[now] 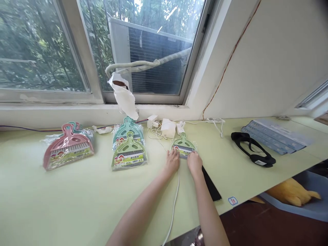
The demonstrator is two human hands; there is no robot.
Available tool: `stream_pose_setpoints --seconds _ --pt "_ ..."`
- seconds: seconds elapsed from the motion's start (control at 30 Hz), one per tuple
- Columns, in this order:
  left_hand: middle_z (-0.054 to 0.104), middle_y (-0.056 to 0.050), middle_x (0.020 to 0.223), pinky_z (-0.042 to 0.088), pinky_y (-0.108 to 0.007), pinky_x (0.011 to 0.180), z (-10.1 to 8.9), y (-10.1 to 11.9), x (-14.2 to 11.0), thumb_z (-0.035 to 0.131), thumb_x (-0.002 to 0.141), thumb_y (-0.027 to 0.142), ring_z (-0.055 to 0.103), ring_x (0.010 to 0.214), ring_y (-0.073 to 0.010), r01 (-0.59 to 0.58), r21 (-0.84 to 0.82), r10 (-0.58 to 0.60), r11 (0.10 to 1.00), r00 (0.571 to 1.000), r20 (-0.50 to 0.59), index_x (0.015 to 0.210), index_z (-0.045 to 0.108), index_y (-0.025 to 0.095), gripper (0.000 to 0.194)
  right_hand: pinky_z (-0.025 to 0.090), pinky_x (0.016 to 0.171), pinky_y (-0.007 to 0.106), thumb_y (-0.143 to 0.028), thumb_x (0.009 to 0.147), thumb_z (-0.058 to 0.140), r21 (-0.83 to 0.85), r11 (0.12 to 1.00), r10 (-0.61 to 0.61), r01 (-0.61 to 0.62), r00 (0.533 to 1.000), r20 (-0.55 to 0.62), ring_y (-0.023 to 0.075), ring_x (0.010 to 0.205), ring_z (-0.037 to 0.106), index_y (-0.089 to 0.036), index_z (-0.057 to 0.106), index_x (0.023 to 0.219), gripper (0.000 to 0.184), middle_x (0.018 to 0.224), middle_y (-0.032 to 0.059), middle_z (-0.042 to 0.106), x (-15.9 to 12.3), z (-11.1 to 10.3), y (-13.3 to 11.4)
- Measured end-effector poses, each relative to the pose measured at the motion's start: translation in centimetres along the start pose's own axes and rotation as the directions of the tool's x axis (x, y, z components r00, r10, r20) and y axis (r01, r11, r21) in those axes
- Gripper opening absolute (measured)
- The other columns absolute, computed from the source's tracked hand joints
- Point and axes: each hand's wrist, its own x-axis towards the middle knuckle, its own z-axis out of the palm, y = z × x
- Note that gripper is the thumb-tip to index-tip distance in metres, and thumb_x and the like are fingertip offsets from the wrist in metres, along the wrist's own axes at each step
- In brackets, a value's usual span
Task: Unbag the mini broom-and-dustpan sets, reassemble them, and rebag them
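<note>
A green mini dustpan and brush set [183,145] in clear wrapping lies on the pale green table, its handle pointing to the window. My left hand [173,160] is at its lower left corner, with the fingers closed on the edge. At the lower right corner, my right hand [194,162] grips the wrapped edge with curled fingers. Another green dustpan set [130,155] lies to the left, overlapping a teal dustpan set [127,130]. Farther left rests a pink dustpan set [69,147], with teal handles showing behind it.
A white cable [175,201] runs beneath my left wrist. A flat black object [211,184] lies partly under my right forearm. Chargers [153,121] and cords stand near the wall. A black strap-like item [252,148] and blue patterned packets [271,136] lie right.
</note>
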Motion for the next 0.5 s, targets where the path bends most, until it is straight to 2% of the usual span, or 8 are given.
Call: stream_pose_setpoints --seconds 0.07,0.17,0.33,0.5 --pt "0.05 -0.016 0.139 0.033 -0.044 0.107 0.4 -0.2 0.0 0.037 0.089 0.015 0.044 0.129 -0.0255 -0.074 0.013 0.074 0.997 0.997 -0.009 0.132 0.05 0.011 0.045 0.048 0.068 0.035 -0.014 0.089 0.031 0.002 1.0 0.022 -0.022 0.999 0.031 0.0264 0.08 0.067 -0.011 0.068 0.096 0.038 0.103 0.0212 0.063 0.0 -0.3 0.1" --pt "0.055 -0.02 0.132 0.034 -0.039 0.108 1.0 -0.3 0.3 0.038 0.088 0.015 0.051 0.122 -0.0256 -0.162 0.029 0.162 0.986 0.987 0.011 0.128 0.053 0.001 0.045 0.046 0.065 0.033 -0.015 0.089 0.034 -0.012 0.999 0.032 -0.032 0.999 0.012 0.0247 0.08 0.066 -0.011 0.066 0.098 0.033 0.105 0.0196 0.061 0.0 -0.6 0.2" --pt "0.053 -0.021 0.134 0.036 -0.039 0.106 1.3 -0.2 0.5 0.037 0.088 0.013 0.052 0.122 -0.0259 -0.126 0.021 0.126 0.992 0.992 0.004 0.132 0.05 0.002 0.048 0.045 0.063 0.031 -0.015 0.088 0.037 -0.033 0.999 0.027 -0.028 0.999 -0.04 0.0237 0.083 0.065 -0.014 0.06 0.103 0.028 0.105 0.0166 0.057 -0.1 -0.6 0.3" --pt "0.047 -0.019 0.142 0.032 -0.042 0.111 0.8 0.1 0.2 0.035 0.088 0.014 0.044 0.131 -0.0271 -0.051 -0.026 0.052 0.998 0.998 0.047 0.135 0.048 0.004 0.05 0.047 0.069 0.032 -0.013 0.088 0.035 -0.062 0.998 -0.006 0.005 1.0 -0.016 0.0294 0.104 0.06 -0.012 0.055 0.111 0.031 0.115 0.0193 0.053 -0.1 -0.6 0.2"
